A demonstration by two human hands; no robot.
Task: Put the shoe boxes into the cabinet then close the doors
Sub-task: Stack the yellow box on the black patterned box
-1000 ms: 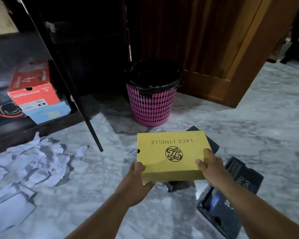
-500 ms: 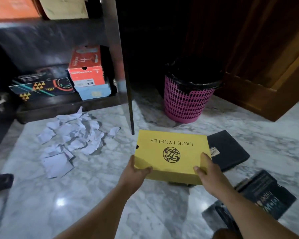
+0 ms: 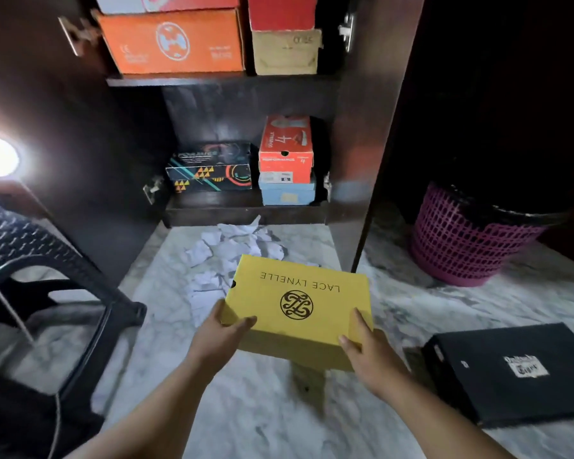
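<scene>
I hold a yellow shoe box [image 3: 299, 306] marked LACE LYNELLE above the marble floor, in front of the open dark cabinet [image 3: 246, 210]. My left hand [image 3: 222, 336] grips its near left corner and my right hand [image 3: 368, 352] grips its near right corner. On the cabinet's bottom shelf lie a black patterned box [image 3: 209, 170] and an orange box [image 3: 285, 147] stacked on a light blue one [image 3: 287, 193]. The shelf above carries an orange box [image 3: 173, 41] and a tan box [image 3: 285, 53]. A black shoe box [image 3: 511, 369] lies on the floor at right.
Both cabinet doors stand open, the left door [image 3: 63, 144] and the right door [image 3: 368, 127]. Torn white paper [image 3: 226, 256] litters the floor before the cabinet. A pink mesh bin [image 3: 461, 240] stands at right. A black plastic chair [image 3: 47, 293] is at left.
My view has swung left to face the cabinet squarely. The yellow box stays in both hands and has come closer to the cabinet front; the upper shelf has come into view.
</scene>
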